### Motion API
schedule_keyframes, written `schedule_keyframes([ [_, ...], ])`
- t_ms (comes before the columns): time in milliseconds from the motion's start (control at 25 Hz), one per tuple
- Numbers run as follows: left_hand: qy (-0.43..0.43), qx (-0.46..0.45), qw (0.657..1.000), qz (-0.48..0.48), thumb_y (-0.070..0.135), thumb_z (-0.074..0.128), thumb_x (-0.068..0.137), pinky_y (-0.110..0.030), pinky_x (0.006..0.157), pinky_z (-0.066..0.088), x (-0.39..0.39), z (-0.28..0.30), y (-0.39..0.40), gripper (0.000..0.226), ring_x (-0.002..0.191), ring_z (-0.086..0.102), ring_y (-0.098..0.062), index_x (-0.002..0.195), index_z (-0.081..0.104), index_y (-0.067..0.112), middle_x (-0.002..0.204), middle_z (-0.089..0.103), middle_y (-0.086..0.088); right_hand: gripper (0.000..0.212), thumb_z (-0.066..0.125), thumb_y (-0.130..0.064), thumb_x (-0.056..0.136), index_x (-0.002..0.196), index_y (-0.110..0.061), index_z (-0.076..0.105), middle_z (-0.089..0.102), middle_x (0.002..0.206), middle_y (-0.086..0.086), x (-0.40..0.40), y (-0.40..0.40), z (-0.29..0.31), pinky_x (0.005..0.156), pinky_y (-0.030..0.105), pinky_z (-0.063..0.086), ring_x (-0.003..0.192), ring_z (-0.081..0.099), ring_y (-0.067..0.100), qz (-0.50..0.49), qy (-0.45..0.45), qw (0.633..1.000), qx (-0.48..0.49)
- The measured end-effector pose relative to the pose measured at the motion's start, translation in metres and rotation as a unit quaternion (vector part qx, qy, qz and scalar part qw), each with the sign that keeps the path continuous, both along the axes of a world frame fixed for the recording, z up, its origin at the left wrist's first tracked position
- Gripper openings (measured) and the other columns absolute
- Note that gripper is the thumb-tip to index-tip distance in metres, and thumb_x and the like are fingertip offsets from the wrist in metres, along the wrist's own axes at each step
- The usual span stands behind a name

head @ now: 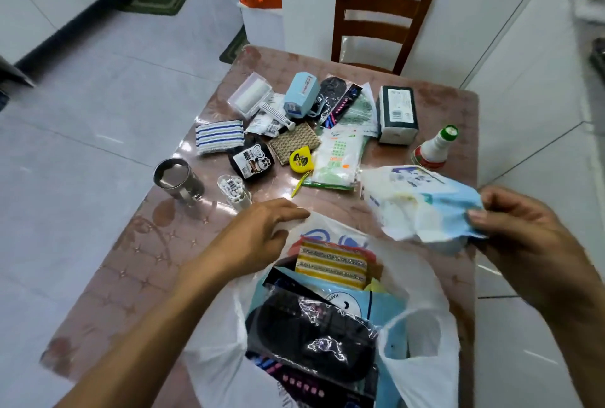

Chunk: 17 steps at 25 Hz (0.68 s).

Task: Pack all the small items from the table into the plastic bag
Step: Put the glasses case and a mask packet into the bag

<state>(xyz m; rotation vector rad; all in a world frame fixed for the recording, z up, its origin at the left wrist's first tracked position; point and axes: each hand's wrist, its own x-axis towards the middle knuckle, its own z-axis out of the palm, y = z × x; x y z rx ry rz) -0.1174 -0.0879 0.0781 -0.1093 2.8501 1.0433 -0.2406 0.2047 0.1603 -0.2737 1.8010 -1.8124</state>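
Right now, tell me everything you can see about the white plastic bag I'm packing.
The white plastic bag is thin and translucent, with blue print on its far wall. It stands open at the near edge of the table, a loop handle raised on the right. The left hand holds its far rim. Inside lie a yellow striped cloth, a black clear-wrapped packet and a light blue item.

The bag (415, 352) sits at the table's (137, 263) six o'clock edge, a pouch (314, 339) and a sponge (330, 263) in it. The cup (178, 180) stands at nine o'clock, swabs (233, 189) just right of it. The bottle (435, 145) stands at three o'clock, a box (397, 114) behind it. The tape measure (301, 160) lies centre. A chair (383, 11) stands at twelve.
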Motion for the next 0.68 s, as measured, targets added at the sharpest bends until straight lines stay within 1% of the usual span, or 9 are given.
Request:
schedule_keyframes([
  [120, -0.018, 0.080, 0.997, 0.005, -0.009, 0.051, 0.080, -0.027, 0.102, 0.042, 0.002, 0.003, -0.008, 0.056, 0.120, 0.055, -0.009, 0.124, 0.065, 0.022, 0.130, 0.062, 0.007, 0.017, 0.066, -0.018, 0.074, 0.058, -0.014, 0.062, 0.056, 0.054, 0.005, 0.063, -0.002, 0.004, 0.040, 0.017, 0.040, 0.045, 0.048, 0.014, 0.005, -0.013, 1.000, -0.008],
  [240, -0.001, 0.145, 0.989, 0.041, -0.008, 0.044, 0.076, -0.039, 0.087, 0.055, 0.012, 0.009, -0.010, 0.064, 0.106, 0.066, -0.022, 0.116, 0.068, 0.035, 0.118, 0.067, 0.012, 0.021, 0.068, -0.039, 0.085, 0.076, -0.021, 0.060, 0.062, 0.067, -0.003, 0.129, -0.042, -0.045, 0.057, 0.024, 0.047, 0.061, 0.054, 0.009, 0.074, 0.079, 0.980, 0.167],
  [360, 0.010, 0.156, 0.987, 0.039, -0.011, 0.045, 0.077, -0.047, 0.087, 0.055, 0.020, 0.009, -0.005, 0.061, 0.103, 0.068, -0.026, 0.118, 0.069, 0.027, 0.119, 0.068, 0.010, 0.021, 0.053, -0.038, 0.093, 0.084, -0.022, 0.042, 0.061, 0.090, 0.001, 0.172, -0.071, -0.102, 0.078, 0.037, 0.049, 0.084, 0.054, 0.017, 0.278, 0.135, 0.887, 0.344],
  [400, 0.005, 0.164, 0.985, 0.043, -0.014, 0.047, 0.080, -0.044, 0.090, 0.054, 0.021, 0.009, -0.003, 0.058, 0.106, 0.067, -0.020, 0.120, 0.069, 0.022, 0.121, 0.067, 0.009, 0.017, 0.051, -0.039, 0.093, 0.085, -0.025, 0.044, 0.062, 0.095, 0.003, 0.174, -0.076, -0.106, 0.081, 0.039, 0.049, 0.088, 0.055, 0.019, 0.313, 0.165, 0.854, 0.382],
  [440, 0.001, 0.169, 0.984, 0.046, -0.016, 0.049, 0.081, -0.036, 0.092, 0.053, 0.022, 0.010, -0.002, 0.057, 0.108, 0.065, -0.012, 0.122, 0.068, 0.018, 0.123, 0.066, 0.008, 0.013, 0.051, -0.040, 0.092, 0.088, -0.028, 0.049, 0.063, 0.098, 0.002, 0.169, -0.078, -0.101, 0.083, 0.039, 0.049, 0.091, 0.055, 0.018, 0.316, 0.193, 0.844, 0.387],
  [520, 0.015, 0.163, 0.986, 0.039, -0.015, 0.056, 0.080, -0.016, 0.092, 0.049, 0.025, 0.011, 0.000, 0.057, 0.109, 0.060, 0.004, 0.124, 0.066, 0.020, 0.126, 0.063, 0.009, 0.015, 0.055, -0.039, 0.091, 0.104, -0.033, 0.059, 0.065, 0.110, -0.003, 0.151, -0.074, -0.080, 0.092, 0.036, 0.048, 0.103, 0.055, 0.014, 0.242, 0.253, 0.869, 0.350],
  [560, 0.024, 0.162, 0.986, 0.041, -0.011, 0.061, 0.081, -0.012, 0.087, 0.047, 0.026, 0.011, 0.000, 0.058, 0.102, 0.060, 0.005, 0.126, 0.063, 0.026, 0.126, 0.062, 0.011, 0.028, 0.059, -0.036, 0.089, 0.116, -0.032, 0.059, 0.062, 0.121, -0.002, 0.136, -0.067, -0.075, 0.097, 0.038, 0.046, 0.113, 0.052, 0.016, 0.167, 0.330, 0.862, 0.347],
  [640, 0.008, 0.156, 0.984, 0.090, 0.003, 0.068, 0.083, -0.017, 0.077, 0.049, 0.029, 0.006, 0.003, 0.060, 0.092, 0.060, -0.005, 0.130, 0.054, 0.036, 0.122, 0.060, 0.013, 0.057, 0.065, -0.032, 0.083, 0.136, -0.022, 0.048, 0.051, 0.139, 0.006, 0.100, -0.044, -0.079, 0.102, 0.046, 0.040, 0.127, 0.045, 0.028, 0.041, 0.448, 0.773, 0.448],
  [680, -0.011, 0.124, 0.985, 0.122, 0.010, 0.070, 0.083, -0.023, 0.076, 0.049, 0.029, 0.004, 0.006, 0.056, 0.092, 0.059, -0.009, 0.130, 0.053, 0.036, 0.118, 0.060, 0.012, 0.063, 0.065, -0.034, 0.082, 0.139, -0.020, 0.043, 0.049, 0.142, 0.010, 0.082, -0.032, -0.083, 0.100, 0.047, 0.039, 0.126, 0.046, 0.032, 0.031, 0.427, 0.733, 0.528],
])
